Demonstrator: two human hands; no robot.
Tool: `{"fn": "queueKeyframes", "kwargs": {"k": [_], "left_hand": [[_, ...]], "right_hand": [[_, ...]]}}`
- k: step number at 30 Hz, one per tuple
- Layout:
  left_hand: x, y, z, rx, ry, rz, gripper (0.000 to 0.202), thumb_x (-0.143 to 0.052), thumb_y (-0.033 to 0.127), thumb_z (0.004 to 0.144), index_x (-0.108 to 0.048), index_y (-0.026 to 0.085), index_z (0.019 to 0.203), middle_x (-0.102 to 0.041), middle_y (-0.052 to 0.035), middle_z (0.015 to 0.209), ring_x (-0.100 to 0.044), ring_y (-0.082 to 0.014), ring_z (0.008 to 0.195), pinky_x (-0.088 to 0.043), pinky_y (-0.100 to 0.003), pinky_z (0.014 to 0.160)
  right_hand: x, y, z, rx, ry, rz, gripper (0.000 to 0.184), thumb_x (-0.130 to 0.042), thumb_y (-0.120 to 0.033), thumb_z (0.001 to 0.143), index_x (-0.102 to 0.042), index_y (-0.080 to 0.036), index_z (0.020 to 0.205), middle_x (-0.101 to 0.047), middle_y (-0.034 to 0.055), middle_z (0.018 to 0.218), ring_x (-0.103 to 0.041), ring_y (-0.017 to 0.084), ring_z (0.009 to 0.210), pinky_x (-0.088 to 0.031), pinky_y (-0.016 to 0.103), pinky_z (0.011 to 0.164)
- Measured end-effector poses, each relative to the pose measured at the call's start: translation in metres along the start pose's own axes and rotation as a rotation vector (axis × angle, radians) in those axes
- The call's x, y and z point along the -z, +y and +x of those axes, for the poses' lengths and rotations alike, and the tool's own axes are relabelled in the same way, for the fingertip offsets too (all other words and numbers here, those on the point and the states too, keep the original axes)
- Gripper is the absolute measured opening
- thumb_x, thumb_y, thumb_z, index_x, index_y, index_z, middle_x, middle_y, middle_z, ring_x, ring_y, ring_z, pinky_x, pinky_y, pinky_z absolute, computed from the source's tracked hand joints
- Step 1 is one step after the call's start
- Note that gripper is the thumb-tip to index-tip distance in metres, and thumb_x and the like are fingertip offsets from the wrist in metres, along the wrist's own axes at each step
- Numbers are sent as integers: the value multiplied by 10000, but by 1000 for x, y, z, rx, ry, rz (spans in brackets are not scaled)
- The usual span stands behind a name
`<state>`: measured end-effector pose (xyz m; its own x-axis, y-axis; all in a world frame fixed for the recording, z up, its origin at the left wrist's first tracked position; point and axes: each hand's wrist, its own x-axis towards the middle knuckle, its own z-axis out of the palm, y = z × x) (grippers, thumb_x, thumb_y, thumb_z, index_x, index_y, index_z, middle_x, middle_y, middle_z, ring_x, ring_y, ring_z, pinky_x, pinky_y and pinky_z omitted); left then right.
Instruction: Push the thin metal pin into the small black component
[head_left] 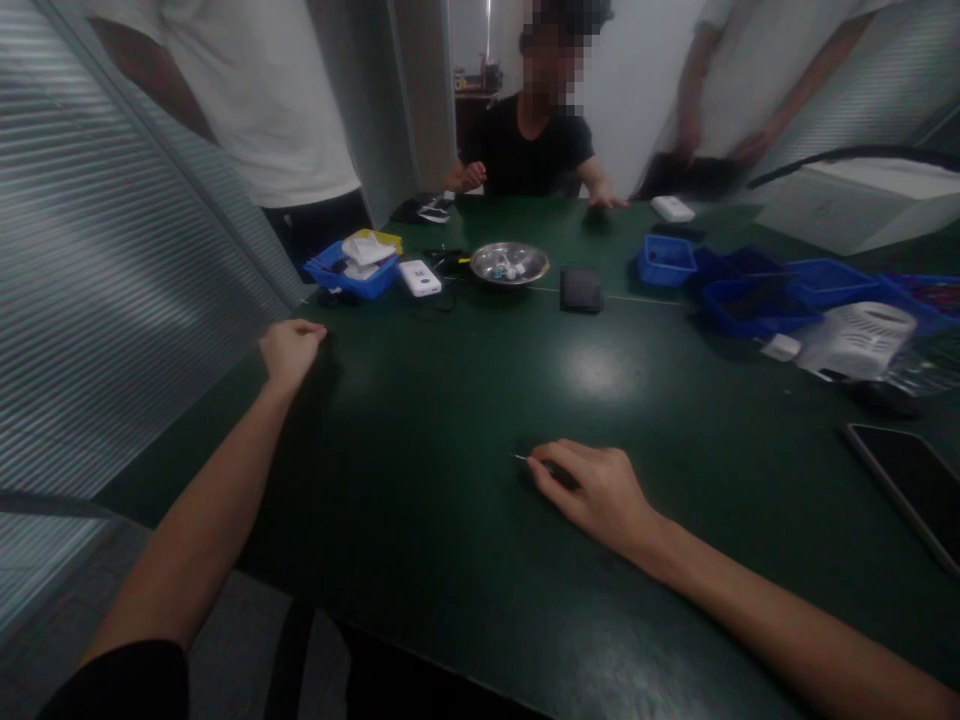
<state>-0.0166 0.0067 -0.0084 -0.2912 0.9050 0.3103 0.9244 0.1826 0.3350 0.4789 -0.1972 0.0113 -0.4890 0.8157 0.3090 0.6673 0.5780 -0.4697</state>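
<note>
My left hand (290, 349) is stretched out to the far left edge of the dark green table (465, 420), its fingers curled into a loose fist; nothing shows in it. Nearer me, my right hand (592, 488) rests on the table with its fingers pinched on a thin dark tool (534, 462) whose metal tip points left. No other object lies close to either hand.
At the far side stand a blue tray of papers (352, 268), a white device (419, 277), a metal bowl (510, 263), a black wallet (580, 289) and several blue bins (742, 290). A phone (911, 488) lies at right. One person sits opposite; two stand.
</note>
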Motion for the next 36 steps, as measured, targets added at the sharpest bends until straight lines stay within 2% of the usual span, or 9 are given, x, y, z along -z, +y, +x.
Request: {"fn": "queueKeyframes", "kwargs": {"k": [3,6,10,14,18,25,31,36], "left_hand": [[4,12,-13,-73,62,188,339,-527,359,956,-756,160,1107,-699,-150,1160,-591,-353,1081,-418,-463,933],[8,24,-24,-204,70,361,390,-421,320,996,-736,125,1117,-645,-204,1212,-535,-395,1165,-431,-484,928],[9,31,-27,-270,22,428,404,-354,238,1004,-704,60,1100,-630,-230,1163,-544,-382,1137,-439,-470,937],[6,34,-27,-304,-12,451,332,-410,164,942,-692,47,1074,-614,-256,1153,-542,-398,1153,-439,-492,961],[6,38,-30,-325,-32,493,310,-452,120,884,-688,67,1077,-610,-256,1162,-541,-409,1169,-449,-500,963],[10,30,-29,-292,20,437,414,-344,251,998,-688,73,1148,-643,-231,1121,-591,-368,1068,-462,-473,937],[11,28,-27,-271,36,410,414,-366,315,994,-693,97,1125,-627,-236,1183,-544,-395,1145,-456,-488,941],[17,34,-29,-248,-6,374,382,-383,316,989,-665,105,1134,-621,-228,1194,-541,-388,1154,-446,-483,967]], "right_hand": [[0,0,0,5,6,-3,283,-493,-336,1053,-726,-182,1009,-723,27,824,-619,116,607,-423,240,580],[-1,0,0,5,6,-4,286,-489,-334,1054,-727,-182,1007,-719,23,816,-618,114,601,-422,240,580],[-1,0,-1,3,1,-14,274,-502,-335,1052,-728,-187,1010,-715,17,817,-615,115,601,-418,245,589],[-1,0,-1,2,-8,-16,278,-495,-331,1052,-728,-187,1008,-706,18,806,-618,121,610,-415,247,585],[0,-1,-1,3,-18,-18,290,-486,-337,1056,-726,-184,1002,-703,19,799,-614,121,604,-417,248,579],[0,1,-2,10,-9,-23,280,-492,-333,1051,-726,-186,1009,-714,21,806,-617,118,604,-420,241,575],[1,-2,1,11,-14,-8,290,-482,-331,1056,-726,-181,1011,-718,28,818,-626,120,611,-433,240,584],[2,-3,1,5,-28,-13,302,-468,-333,1057,-726,-182,1010,-723,35,815,-630,122,612,-442,237,576]]}}
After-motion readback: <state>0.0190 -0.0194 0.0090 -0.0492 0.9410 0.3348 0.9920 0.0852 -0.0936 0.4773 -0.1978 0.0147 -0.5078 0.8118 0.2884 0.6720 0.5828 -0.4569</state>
